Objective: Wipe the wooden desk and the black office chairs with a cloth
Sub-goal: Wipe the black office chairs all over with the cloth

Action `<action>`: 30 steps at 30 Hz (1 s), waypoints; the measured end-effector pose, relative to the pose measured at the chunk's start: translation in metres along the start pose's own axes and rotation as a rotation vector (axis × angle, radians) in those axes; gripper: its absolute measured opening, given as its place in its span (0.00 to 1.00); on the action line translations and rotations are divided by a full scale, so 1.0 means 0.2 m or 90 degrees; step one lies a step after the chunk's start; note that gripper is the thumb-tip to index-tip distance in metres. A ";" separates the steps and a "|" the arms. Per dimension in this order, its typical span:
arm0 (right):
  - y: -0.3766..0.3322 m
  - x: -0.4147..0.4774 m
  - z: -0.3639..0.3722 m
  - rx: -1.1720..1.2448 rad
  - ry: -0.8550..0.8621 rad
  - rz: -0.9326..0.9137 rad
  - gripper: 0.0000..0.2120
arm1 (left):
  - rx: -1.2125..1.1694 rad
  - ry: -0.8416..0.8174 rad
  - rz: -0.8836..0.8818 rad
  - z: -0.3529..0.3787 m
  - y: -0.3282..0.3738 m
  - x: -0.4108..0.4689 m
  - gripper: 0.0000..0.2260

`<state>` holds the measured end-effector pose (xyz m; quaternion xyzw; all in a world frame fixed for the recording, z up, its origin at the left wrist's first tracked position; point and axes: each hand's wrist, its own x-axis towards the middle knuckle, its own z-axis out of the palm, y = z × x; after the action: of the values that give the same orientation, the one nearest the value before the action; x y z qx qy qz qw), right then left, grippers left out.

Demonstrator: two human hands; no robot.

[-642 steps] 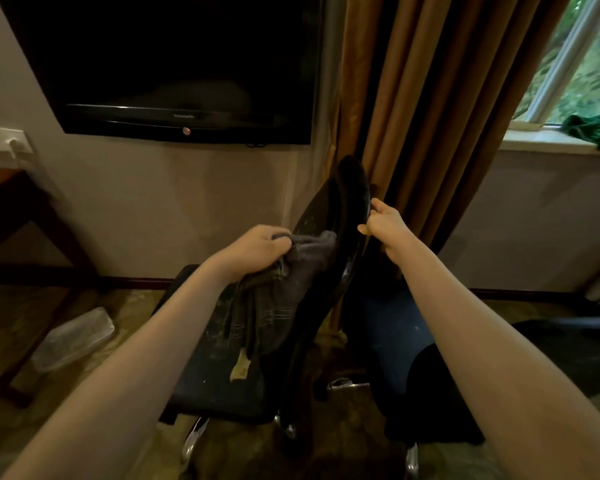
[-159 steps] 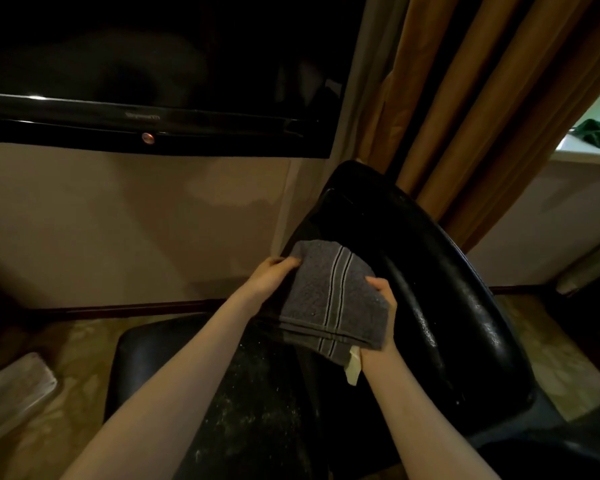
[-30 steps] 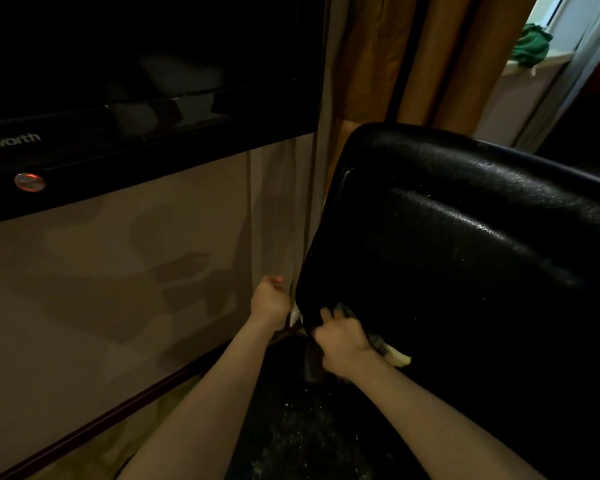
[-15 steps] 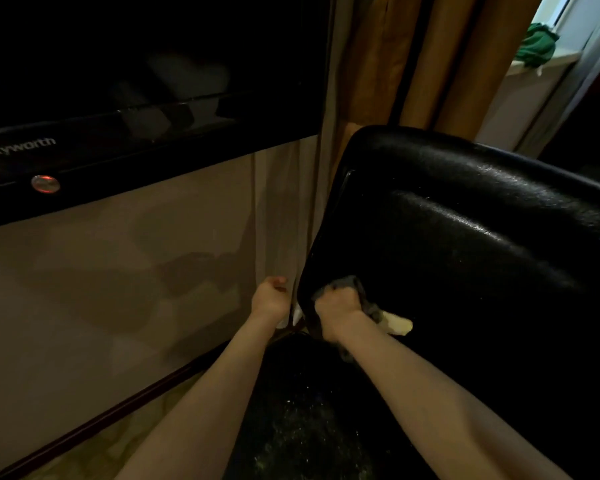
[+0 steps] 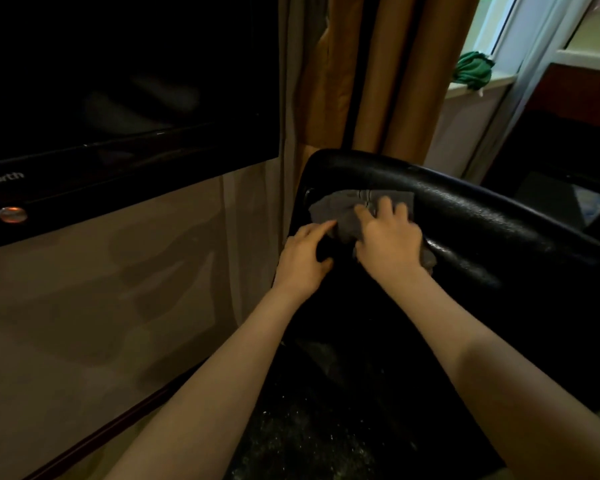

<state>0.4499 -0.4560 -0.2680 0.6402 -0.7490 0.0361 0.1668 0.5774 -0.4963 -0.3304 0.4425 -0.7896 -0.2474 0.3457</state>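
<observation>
On one chair (image 5: 482, 244), right hand (image 5: 388, 244) presses one cloth (image 5: 333, 206), left hand (image 5: 302, 261) touching.

We count 2 hands in view: 1 left hand (image 5: 305, 261) and 1 right hand (image 5: 390, 242). We count 1 grey cloth (image 5: 340, 209) and 1 black chair (image 5: 499, 244). We count 1 television (image 5: 118, 98) with 1 round button (image 5: 12, 214), 1 brown curtain (image 5: 395, 81), 1 windowsill (image 5: 492, 83) and 1 green cloth (image 5: 473, 69).
</observation>
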 end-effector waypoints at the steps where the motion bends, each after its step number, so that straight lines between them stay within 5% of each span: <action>1: 0.04 -0.02 0.03 0.031 -0.056 0.008 0.28 | 0.029 0.006 0.007 0.03 0.03 0.00 0.30; 3: 0.07 -0.12 0.09 0.041 -0.122 -0.029 0.24 | 0.082 -0.015 0.015 0.09 0.04 -0.03 0.32; 7: 0.02 -0.35 0.23 0.039 -0.397 -0.206 0.17 | 0.412 -0.338 0.110 0.14 -0.02 -0.16 0.30; 9: 0.00 -0.39 0.23 0.077 -0.438 -0.217 0.17 | 0.444 -0.387 0.118 0.11 -0.03 -0.19 0.27; 15: 0.05 -0.12 -0.01 0.149 -0.096 -0.087 0.21 | 0.124 -0.030 0.018 -0.09 0.01 0.04 0.15; 18: 0.01 0.07 -0.12 0.124 0.019 -0.069 0.25 | 0.063 0.044 -0.006 -0.12 0.09 0.13 0.21; 23: -0.06 0.26 -0.09 0.074 -0.120 -0.032 0.22 | 0.077 -0.054 -0.117 -0.11 0.12 0.25 0.22; 30: 0.04 0.22 -0.09 0.141 -0.159 -0.001 0.20 | 0.075 -0.080 -0.120 -0.07 0.14 0.27 0.22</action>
<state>0.4395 -0.4912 -0.2372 0.6548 -0.7548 0.0388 0.0007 0.5542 -0.5307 -0.2840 0.5183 -0.7775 -0.2592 0.2442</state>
